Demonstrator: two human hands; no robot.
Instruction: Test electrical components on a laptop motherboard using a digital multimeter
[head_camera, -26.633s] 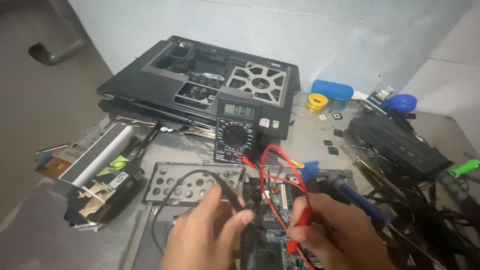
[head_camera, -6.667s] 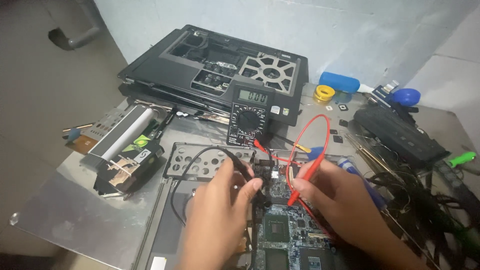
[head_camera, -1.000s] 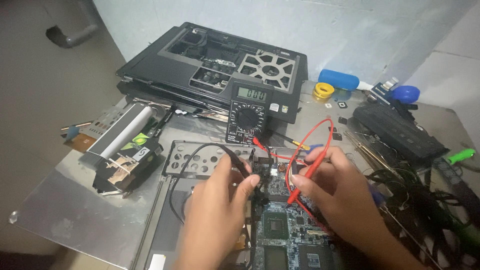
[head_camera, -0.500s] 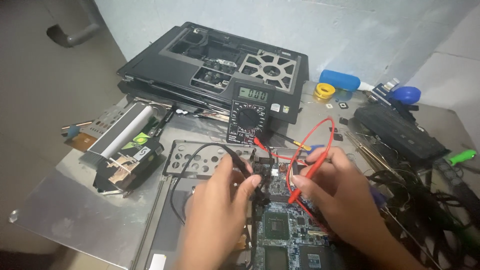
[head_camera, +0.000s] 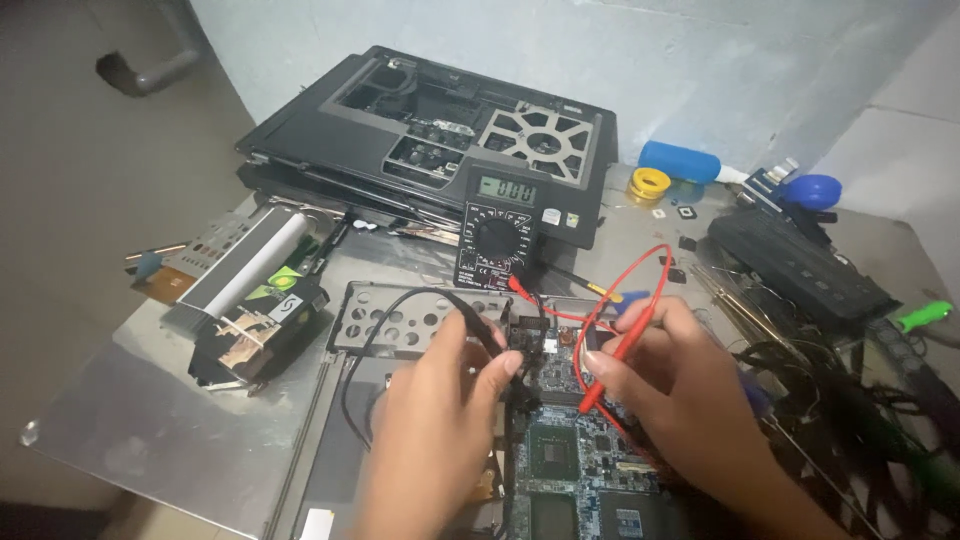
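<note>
Two probes are in use, one black (head_camera: 478, 322) and one red (head_camera: 608, 368), both wired to a single multimeter (head_camera: 500, 232) that stands propped against a stripped black laptop chassis (head_camera: 430, 130) at the back of the metal bench (head_camera: 130, 430). One green circuit board (head_camera: 575, 455) lies under both hands, near the front edge. A perforated metal plate (head_camera: 395, 322) and a boxy drive (head_camera: 250, 295) lie to the left; a tangle of dark cables (head_camera: 850, 400) crowds the right. The left hand (head_camera: 435, 440) has its grip pinched together on the black probe, tip down at the board's top edge. The right hand (head_camera: 690, 400) is clamped on the red probe, also touching the board.
</note>
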